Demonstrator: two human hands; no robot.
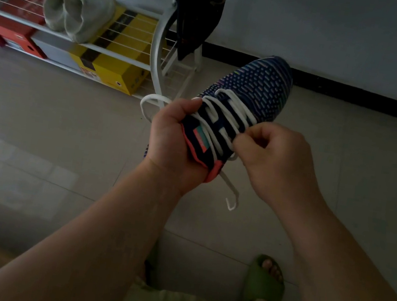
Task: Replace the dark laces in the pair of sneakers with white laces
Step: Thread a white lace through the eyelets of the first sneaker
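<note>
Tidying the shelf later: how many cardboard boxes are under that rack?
3 visible: a red box at the left, a white box in the middle, a yellow box at the right. More may be hidden beyond the left edge.

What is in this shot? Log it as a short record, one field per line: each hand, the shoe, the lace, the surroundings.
left hand: left hand grips the heel end of the blue knit sneaker, held up off the floor
right hand: right hand pinches the white lace near the top eyelets
lace state: threaded across several rows; one end loops out left, one hangs below the heel
dark lace: none visible
surroundings: white shoe rack with pale sneakers, yellow box, red box; tiled floor
</note>
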